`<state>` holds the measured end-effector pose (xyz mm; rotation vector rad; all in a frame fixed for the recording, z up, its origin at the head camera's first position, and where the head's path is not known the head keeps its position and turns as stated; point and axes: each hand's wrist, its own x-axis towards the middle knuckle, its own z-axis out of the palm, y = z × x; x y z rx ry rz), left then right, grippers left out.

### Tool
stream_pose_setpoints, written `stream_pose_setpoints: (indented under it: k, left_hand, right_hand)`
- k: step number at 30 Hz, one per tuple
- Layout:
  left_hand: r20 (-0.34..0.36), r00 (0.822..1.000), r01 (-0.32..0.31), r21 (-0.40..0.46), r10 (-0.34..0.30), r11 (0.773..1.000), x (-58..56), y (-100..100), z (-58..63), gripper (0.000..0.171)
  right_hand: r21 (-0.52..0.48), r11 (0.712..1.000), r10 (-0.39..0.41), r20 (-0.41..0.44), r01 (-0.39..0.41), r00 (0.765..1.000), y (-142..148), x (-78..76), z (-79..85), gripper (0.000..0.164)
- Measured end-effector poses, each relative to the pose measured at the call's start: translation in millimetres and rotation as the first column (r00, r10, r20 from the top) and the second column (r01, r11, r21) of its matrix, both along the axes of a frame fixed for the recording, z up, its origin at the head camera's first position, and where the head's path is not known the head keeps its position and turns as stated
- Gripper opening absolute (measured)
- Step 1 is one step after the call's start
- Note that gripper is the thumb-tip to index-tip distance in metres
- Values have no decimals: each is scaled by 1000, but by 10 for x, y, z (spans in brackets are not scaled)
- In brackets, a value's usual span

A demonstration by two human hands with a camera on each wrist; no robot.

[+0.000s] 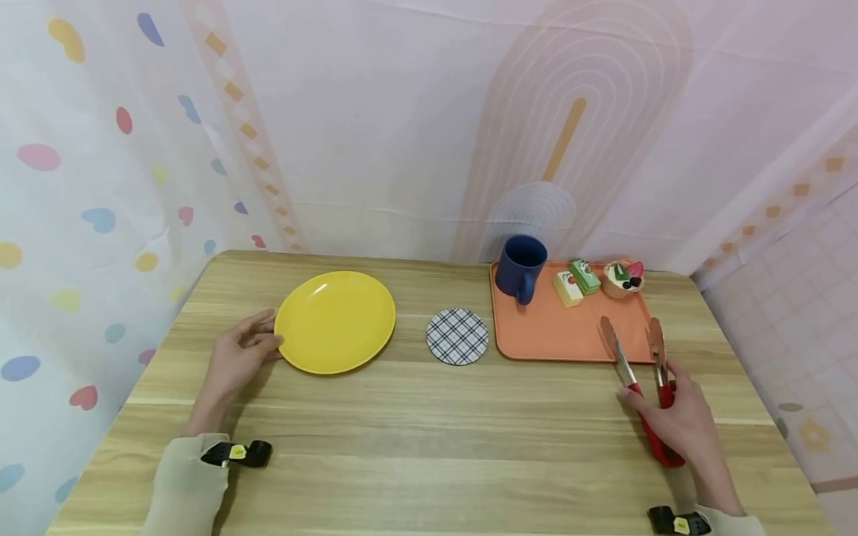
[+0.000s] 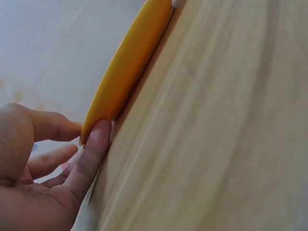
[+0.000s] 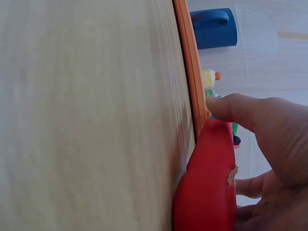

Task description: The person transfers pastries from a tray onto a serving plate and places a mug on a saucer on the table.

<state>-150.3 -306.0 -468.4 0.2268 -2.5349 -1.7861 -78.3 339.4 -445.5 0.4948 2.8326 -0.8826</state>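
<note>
My left hand (image 1: 234, 357) is at the left edge of a round yellow plate (image 1: 335, 321) that lies on the table. In the left wrist view its thumb and index finger hold the plate's rim (image 2: 127, 62). At the right, my right hand (image 1: 680, 420) grips the red handles of metal tongs (image 1: 653, 417), thumb on one side and fingers on the other. The tongs' arms stand spread, their tips over the near right part of an orange tray (image 1: 550, 339). In the right wrist view a red handle (image 3: 207, 178) shows close up beside the thumb.
On the tray stand a dark blue mug (image 1: 519, 264), a yellow cake piece (image 1: 568, 289), a green cake piece (image 1: 585, 277) and a fruit tart (image 1: 620, 281). A round checked coaster (image 1: 457, 336) lies between plate and tray. A patterned curtain (image 1: 402, 134) hangs behind the table.
</note>
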Motion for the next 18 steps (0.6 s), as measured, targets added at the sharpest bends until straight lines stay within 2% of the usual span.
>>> stream_pose_setpoints:
  k: [8,18]
  left_hand:
    - [73,997,-29,118,20,993,-21,-17,-36,58]
    - [68,998,-29,223,14,974,-27,-31,-60,61]
  right_hand:
    - [13,1000,-21,62,20,998,0,23,28,110]
    - [27,1000,4,28,-4,1000,15,42,28,107]
